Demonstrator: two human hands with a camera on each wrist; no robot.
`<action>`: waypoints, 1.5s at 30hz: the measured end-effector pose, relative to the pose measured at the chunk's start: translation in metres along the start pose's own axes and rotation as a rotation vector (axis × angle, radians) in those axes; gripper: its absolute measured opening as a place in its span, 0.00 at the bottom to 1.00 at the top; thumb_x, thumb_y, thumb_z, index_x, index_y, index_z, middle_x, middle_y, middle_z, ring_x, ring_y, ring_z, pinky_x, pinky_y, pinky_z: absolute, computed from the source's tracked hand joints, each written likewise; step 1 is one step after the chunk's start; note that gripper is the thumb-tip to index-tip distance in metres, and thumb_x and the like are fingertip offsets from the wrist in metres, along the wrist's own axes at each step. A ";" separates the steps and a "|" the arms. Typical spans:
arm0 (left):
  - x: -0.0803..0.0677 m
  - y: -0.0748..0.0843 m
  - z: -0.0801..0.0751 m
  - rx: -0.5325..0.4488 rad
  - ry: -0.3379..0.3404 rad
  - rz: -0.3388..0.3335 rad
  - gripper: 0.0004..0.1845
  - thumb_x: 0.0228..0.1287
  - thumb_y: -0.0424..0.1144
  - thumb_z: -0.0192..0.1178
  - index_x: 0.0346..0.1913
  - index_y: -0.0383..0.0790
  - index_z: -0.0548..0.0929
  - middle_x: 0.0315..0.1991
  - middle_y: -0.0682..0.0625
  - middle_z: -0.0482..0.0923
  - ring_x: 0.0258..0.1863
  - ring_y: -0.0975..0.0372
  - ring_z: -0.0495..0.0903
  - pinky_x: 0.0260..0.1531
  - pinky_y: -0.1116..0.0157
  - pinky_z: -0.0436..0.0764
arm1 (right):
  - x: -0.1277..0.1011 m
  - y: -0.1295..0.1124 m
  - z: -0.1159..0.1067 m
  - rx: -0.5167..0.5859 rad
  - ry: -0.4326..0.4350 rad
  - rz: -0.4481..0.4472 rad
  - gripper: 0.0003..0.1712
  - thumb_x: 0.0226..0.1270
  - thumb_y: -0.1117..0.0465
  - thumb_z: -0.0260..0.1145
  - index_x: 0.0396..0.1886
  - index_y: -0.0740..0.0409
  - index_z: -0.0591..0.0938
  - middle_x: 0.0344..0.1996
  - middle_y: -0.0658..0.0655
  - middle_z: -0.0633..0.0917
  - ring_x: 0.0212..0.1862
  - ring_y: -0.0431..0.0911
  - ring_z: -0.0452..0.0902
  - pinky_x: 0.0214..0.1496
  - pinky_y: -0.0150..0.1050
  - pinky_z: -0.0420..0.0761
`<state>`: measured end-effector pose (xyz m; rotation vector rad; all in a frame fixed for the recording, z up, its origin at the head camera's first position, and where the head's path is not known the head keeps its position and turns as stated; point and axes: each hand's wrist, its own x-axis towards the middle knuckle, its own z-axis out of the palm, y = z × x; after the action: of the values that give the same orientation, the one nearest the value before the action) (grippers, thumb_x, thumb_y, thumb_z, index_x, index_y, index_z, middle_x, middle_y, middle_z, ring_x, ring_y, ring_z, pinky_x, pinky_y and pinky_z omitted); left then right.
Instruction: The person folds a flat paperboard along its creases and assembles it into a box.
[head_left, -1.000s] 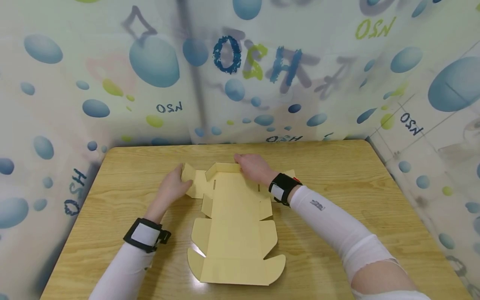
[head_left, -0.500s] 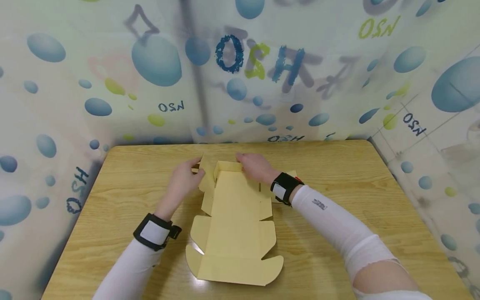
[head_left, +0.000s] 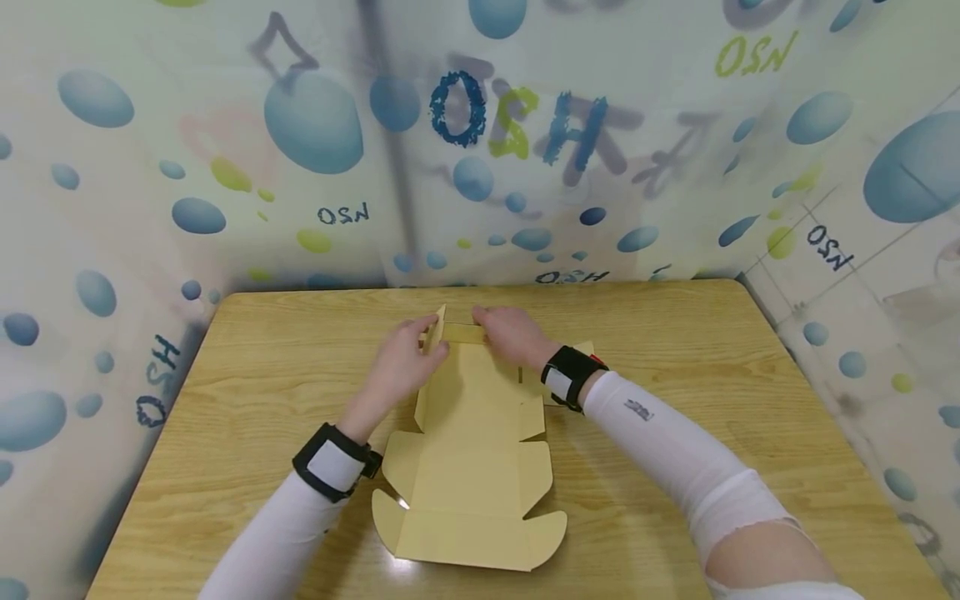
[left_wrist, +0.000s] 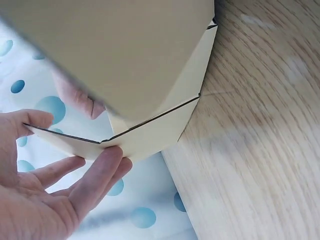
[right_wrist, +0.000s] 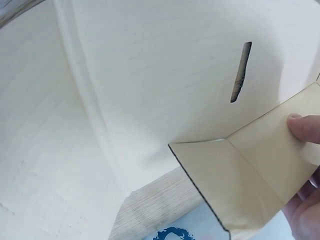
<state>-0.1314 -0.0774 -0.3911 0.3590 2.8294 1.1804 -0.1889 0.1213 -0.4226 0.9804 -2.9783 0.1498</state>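
A flat tan cardboard box blank (head_left: 472, 450) lies on the wooden table (head_left: 675, 375), its long axis running away from me. My left hand (head_left: 405, 358) pinches the blank's far left side flap (head_left: 433, 335) and holds it raised on edge; in the left wrist view the thumb (left_wrist: 30, 120) and fingers (left_wrist: 100, 170) clamp that flap (left_wrist: 150, 135). My right hand (head_left: 510, 333) grips the far end flap (head_left: 463, 333), folded upright. In the right wrist view its thumb (right_wrist: 305, 127) presses the inner face of this flap (right_wrist: 260, 165), beside a panel with a narrow slot (right_wrist: 240, 72).
A plastic curtain (head_left: 480, 142) printed with blue bubbles and letters closes off the table at the back and both sides. The near end of the blank, with rounded tabs (head_left: 543, 529), lies flat by the front edge. Bare wood shows left and right of the blank.
My left hand has swung the left side flap from lying flat outward to standing upright, moving right toward the end flap. The right hand has stayed on the end flap.
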 end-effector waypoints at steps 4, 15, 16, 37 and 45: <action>0.000 0.000 0.002 -0.011 -0.028 0.025 0.30 0.60 0.56 0.52 0.60 0.41 0.69 0.53 0.44 0.69 0.44 0.54 0.73 0.38 0.59 0.75 | 0.000 0.001 -0.001 0.002 0.001 -0.004 0.11 0.57 0.71 0.59 0.39 0.57 0.73 0.24 0.51 0.77 0.25 0.43 0.73 0.29 0.35 0.74; 0.001 -0.012 0.004 -0.086 -0.052 0.005 0.37 0.61 0.50 0.54 0.69 0.43 0.51 0.65 0.43 0.55 0.56 0.50 0.66 0.50 0.56 0.69 | 0.000 0.000 -0.001 0.014 -0.009 0.000 0.11 0.57 0.72 0.56 0.38 0.55 0.72 0.22 0.51 0.77 0.23 0.42 0.72 0.28 0.35 0.74; 0.001 -0.012 0.004 -0.079 -0.054 -0.001 0.39 0.61 0.50 0.54 0.69 0.43 0.49 0.65 0.42 0.54 0.58 0.50 0.64 0.52 0.55 0.67 | 0.000 0.000 -0.001 0.017 -0.009 0.000 0.12 0.57 0.72 0.57 0.38 0.55 0.72 0.23 0.51 0.77 0.23 0.42 0.72 0.28 0.35 0.74; 0.012 -0.024 0.015 -0.019 -0.123 -0.176 0.47 0.56 0.53 0.58 0.67 0.29 0.46 0.59 0.33 0.61 0.52 0.48 0.69 0.47 0.55 0.71 | 0.000 0.001 0.001 0.015 0.000 -0.013 0.12 0.56 0.71 0.58 0.38 0.54 0.72 0.24 0.51 0.77 0.23 0.43 0.72 0.27 0.35 0.74; 0.017 -0.016 0.019 0.051 -0.114 -0.221 0.39 0.53 0.47 0.63 0.61 0.27 0.59 0.46 0.37 0.72 0.39 0.54 0.74 0.33 0.62 0.75 | 0.000 0.000 0.002 0.001 0.002 -0.017 0.11 0.57 0.71 0.58 0.38 0.55 0.72 0.24 0.51 0.77 0.24 0.43 0.73 0.28 0.35 0.74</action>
<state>-0.1480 -0.0712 -0.4149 0.1071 2.7200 1.0121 -0.1891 0.1213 -0.4242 1.0050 -2.9672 0.1516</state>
